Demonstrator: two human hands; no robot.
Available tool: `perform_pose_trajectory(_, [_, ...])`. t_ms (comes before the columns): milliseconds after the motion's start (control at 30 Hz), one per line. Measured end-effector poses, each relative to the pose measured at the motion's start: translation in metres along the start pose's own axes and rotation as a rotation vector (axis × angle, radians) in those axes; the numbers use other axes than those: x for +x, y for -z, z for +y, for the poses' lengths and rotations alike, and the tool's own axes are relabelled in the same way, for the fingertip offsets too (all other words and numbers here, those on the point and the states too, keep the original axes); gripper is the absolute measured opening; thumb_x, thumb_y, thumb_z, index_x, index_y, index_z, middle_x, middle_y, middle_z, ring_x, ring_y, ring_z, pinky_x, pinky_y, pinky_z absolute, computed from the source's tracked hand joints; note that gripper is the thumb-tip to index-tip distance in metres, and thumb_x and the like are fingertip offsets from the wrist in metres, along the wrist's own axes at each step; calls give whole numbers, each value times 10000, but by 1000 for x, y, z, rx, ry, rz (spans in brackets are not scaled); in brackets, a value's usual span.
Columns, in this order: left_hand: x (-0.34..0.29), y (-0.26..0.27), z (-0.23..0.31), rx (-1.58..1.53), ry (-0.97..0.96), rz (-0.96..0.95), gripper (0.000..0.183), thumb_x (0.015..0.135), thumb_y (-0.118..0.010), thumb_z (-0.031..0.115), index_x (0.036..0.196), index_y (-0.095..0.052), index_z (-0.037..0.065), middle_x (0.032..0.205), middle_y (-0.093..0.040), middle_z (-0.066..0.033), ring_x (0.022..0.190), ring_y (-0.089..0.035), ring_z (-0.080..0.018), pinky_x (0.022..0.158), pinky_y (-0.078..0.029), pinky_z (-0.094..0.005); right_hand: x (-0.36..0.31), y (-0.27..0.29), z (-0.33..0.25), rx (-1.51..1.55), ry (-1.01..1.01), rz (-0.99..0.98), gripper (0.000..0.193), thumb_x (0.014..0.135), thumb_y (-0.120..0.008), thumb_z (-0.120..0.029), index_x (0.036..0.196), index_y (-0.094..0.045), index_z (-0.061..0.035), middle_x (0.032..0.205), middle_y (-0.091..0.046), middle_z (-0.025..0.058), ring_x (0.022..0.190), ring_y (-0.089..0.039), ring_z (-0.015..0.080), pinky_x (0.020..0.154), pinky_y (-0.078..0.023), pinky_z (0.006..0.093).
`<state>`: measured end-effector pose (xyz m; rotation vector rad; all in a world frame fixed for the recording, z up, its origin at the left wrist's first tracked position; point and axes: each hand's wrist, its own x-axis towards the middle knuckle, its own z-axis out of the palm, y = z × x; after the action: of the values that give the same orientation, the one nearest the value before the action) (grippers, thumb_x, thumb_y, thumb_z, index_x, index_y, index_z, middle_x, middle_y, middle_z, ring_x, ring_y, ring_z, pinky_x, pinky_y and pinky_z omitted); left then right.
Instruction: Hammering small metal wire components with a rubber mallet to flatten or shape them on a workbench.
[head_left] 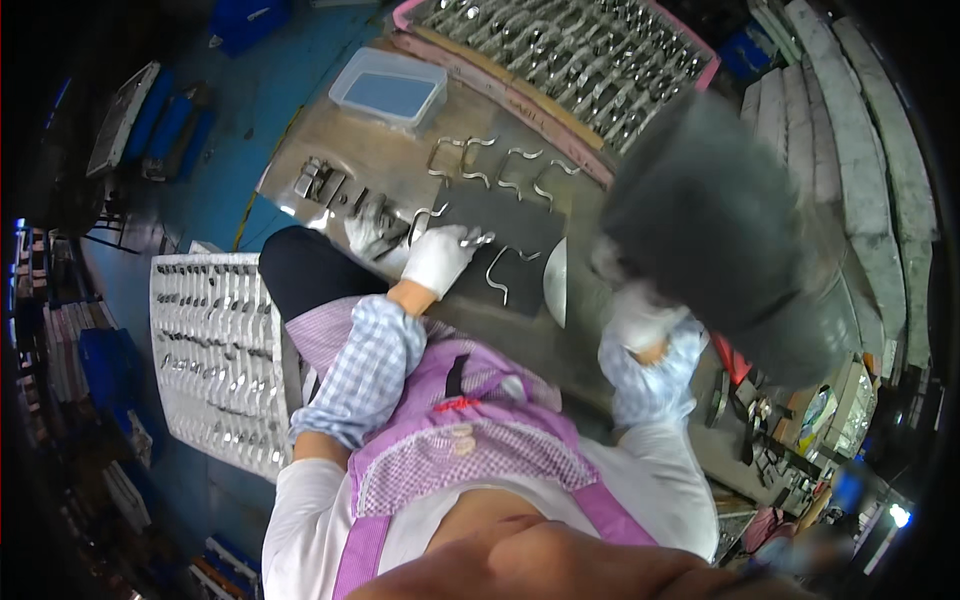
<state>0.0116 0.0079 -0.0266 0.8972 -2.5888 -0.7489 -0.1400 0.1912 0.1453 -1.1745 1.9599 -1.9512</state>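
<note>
My left hand (440,258), in a white glove, is closed around a bent metal rod (482,240) with its shiny end sticking out past the fingers. Beneath it lies a thin dark mat (545,228) on the metal table (590,370). Another bent rod (494,272) rests on the mat, and several similar rods (465,160) lie along its far edge. My right hand (640,315), also gloved and smeared by motion, is at the near-left edge of a large dark grey sheet (710,220) held up off the table. Its fingertips are unclear.
A clear plastic box (390,85) stands at the far left. Small metal pieces (325,185) and a crumpled greyish glove or cloth (372,228) lie left of the mat. A pink-edged tray of metal parts (570,50) is at the back. Another parts tray (215,360) stands beside my left leg.
</note>
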Motion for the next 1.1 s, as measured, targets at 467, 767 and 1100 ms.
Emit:
perform_pose_trajectory(467, [-27,-2,61,-1473,712,-372,603,949,-553,572,920,-647,-23,463,-357,39,379,-443,-100,383,-408,-272,-83,26,109,-1226,-4,-338,532,710,-798,-319,1164,-637,-95,861,-636,93,773,-626,296,709,-476,421])
perform_pose_trajectory(767, [-42,-14,86,-1621,918,-259,354,958,-606,436,922,-652,87,459,-318,66,331,-314,-71,299,-246,-233,-91,-32,93,-168,-437,-107,616,831,-688,-210,1410,-492,-132,962,-706,190,874,-705,329,788,-551,383])
perform_pose_trajectory(1100, [-53,-5,87,-1616,1058,175,174,931,-669,239,950,-667,66,625,-543,55,470,-419,-28,449,-330,-199,-76,-70,60,-74,-618,-258,612,809,-615,23,1405,-515,-70,761,-616,-21,624,-542,56,601,-471,226])
